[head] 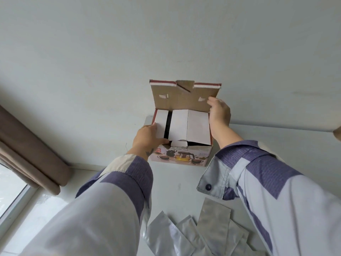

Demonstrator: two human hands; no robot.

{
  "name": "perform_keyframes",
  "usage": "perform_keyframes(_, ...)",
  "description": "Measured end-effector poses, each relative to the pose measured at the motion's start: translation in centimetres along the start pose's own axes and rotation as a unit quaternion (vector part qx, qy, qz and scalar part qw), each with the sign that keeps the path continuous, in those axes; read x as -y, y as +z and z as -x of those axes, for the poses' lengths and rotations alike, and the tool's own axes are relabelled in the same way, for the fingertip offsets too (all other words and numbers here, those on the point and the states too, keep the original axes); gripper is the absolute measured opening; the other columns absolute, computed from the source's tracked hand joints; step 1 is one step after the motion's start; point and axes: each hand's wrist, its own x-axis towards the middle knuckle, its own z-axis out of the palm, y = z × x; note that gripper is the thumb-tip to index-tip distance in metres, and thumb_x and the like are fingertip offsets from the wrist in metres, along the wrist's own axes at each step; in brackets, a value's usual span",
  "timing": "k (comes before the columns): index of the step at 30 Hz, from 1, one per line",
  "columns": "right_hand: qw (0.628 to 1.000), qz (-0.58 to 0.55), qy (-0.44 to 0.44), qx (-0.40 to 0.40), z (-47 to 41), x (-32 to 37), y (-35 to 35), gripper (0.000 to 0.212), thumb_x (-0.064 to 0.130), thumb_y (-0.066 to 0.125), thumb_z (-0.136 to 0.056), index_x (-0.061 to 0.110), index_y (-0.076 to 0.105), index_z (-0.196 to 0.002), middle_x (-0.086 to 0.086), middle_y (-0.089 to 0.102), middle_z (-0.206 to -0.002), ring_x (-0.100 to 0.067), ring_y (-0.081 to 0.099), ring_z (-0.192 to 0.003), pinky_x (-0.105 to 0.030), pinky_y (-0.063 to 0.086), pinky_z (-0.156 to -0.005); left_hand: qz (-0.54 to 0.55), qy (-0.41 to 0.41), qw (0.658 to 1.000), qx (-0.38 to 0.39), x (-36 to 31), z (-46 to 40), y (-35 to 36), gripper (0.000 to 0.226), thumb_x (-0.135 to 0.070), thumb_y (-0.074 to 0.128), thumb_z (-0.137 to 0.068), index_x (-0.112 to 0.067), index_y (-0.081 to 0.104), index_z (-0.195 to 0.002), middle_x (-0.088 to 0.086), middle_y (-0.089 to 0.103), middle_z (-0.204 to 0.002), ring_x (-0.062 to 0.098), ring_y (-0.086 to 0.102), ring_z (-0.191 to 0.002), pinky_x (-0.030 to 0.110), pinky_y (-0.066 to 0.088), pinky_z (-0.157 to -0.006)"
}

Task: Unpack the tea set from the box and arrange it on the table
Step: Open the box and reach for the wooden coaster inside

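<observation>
- The left hand (147, 137) lies on the white inner flap (161, 124) at the box's left side, fingers curled over its near edge.
- The right hand (219, 112) pinches the right edge of the raised brown lid (181, 98), holding it upright.
- The box (181, 156) stands on the white table (276, 143), at its far edge by the wall.
- Silver pouches (203, 230) lie near the person.

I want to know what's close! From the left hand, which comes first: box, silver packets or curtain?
From the left hand:
1. Box, touching it, just right.
2. Curtain, off to the left.
3. Silver packets, nearest the person, lower right.
</observation>
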Motion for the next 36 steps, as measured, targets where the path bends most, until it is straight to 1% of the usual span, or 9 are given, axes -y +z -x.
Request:
perform_keyframes(4,0.968,0.221,-0.098,0.070,-2.1,-1.3,1.0,0.049,0.022,0.039,-0.090,0.034,0.048,-0.136,0.002,0.049,-0.143,-0.023,0.050,-0.126,-0.044,0.038,-0.106,0.005,-0.006,1.000,0.000,0.1,-0.3,-0.1,0.072,-0.038,0.077,-0.074,-0.002,0.048,-0.129,0.014,0.059,-0.120,0.030,0.054,-0.111,0.041,0.047,-0.093)
perform_keyframes(8,0.924,0.340,-0.116,0.133,-3.9,-2.3,2.4,0.056,0.022,0.039,-0.093,0.023,0.029,-0.148,0.008,0.017,-0.159,-0.015,0.020,-0.146,-0.048,0.018,-0.117,0.011,-0.013,1.000,-0.010,0.2,-0.5,0.2,0.071,-0.037,0.078,-0.074,-0.005,0.049,-0.129,0.013,0.061,-0.120,0.030,0.055,-0.110,0.041,0.049,-0.092)
perform_keyframes(12,0.879,0.430,-0.151,0.142,-3.7,-2.8,2.9,0.059,0.021,0.045,-0.092,0.016,0.026,-0.148,0.004,0.004,-0.161,-0.017,0.005,-0.148,-0.051,0.012,-0.117,0.011,-0.017,1.000,-0.012,0.2,-0.5,0.2,0.069,-0.038,0.077,-0.074,-0.005,0.050,-0.129,0.013,0.061,-0.119,0.030,0.055,-0.109,0.040,0.049,-0.091)
perform_keyframes(16,0.849,0.457,-0.195,0.180,-1.2,-3.0,2.1,0.054,0.037,0.053,-0.092,0.027,0.039,-0.143,0.000,0.019,-0.159,-0.023,0.011,-0.147,-0.047,0.013,-0.118,0.009,-0.018,1.000,-0.008,-0.1,-0.2,0.1,0.068,-0.036,0.077,-0.075,-0.005,0.050,-0.129,0.013,0.060,-0.119,0.030,0.054,-0.109,0.038,0.048,-0.089)
perform_keyframes(20,0.836,0.437,-0.268,0.198,2.2,-3.9,0.8,0.045,0.052,0.065,-0.080,0.032,0.063,-0.121,0.007,0.041,-0.146,-0.019,0.030,-0.137,-0.035,0.022,-0.110,0.014,-0.017,1.000,-0.005,-0.2,0.2,-0.1,0.067,-0.036,0.076,-0.076,-0.006,0.049,-0.130,0.012,0.060,-0.121,0.029,0.055,-0.110,0.037,0.047,-0.088)
perform_keyframes(24,0.820,0.439,-0.310,0.197,3.8,-4.8,-0.5,0.046,0.057,0.068,-0.075,0.030,0.069,-0.113,0.012,0.053,-0.134,-0.015,0.041,-0.123,-0.037,0.034,-0.101,0.015,-0.016,1.000,-0.003,-0.3,0.5,-0.2,0.065,-0.035,0.075,-0.078,-0.004,0.049,-0.129,0.014,0.060,-0.120,0.030,0.053,-0.112,0.035,0.044,-0.085)
perform_keyframes(27,0.809,0.449,-0.321,0.203,4.3,-4.8,-0.9,0.049,0.052,0.067,-0.079,0.028,0.064,-0.122,0.011,0.057,-0.133,-0.014,0.044,-0.121,-0.034,0.039,-0.098,0.020,-0.013,1.000,-0.005,-0.4,0.7,-0.3,0.063,-0.034,0.074,-0.079,-0.004,0.049,-0.128,0.014,0.060,-0.118,0.030,0.053,-0.110,0.034,0.044,-0.084)
perform_keyframes(32,0.779,0.446,-0.405,0.174,5.9,-4.6,-0.6,0.030,0.028,0.059,-0.091,0.020,0.065,-0.119,0.007,0.064,-0.122,-0.016,0.050,-0.113,-0.031,0.048,-0.087,0.020,-0.016,1.000,-0.005,-0.3,0.8,-0.3,0.065,-0.037,0.074,-0.078,-0.005,0.049,-0.129,0.013,0.060,-0.118,0.030,0.054,-0.108,0.038,0.048,-0.086)
perform_keyframes(36,0.842,0.358,-0.393,0.093,5.9,-3.6,-1.9,0.026,0.005,0.057,-0.086,0.014,0.064,-0.109,0.002,0.062,-0.117,-0.018,0.055,-0.108,-0.031,0.051,-0.079,0.013,-0.018,1.000,-0.004,-0.3,0.8,-0.4,0.064,-0.038,0.073,-0.079,-0.005,0.050,-0.129,0.015,0.060,-0.118,0.031,0.055,-0.108,0.041,0.049,-0.089)
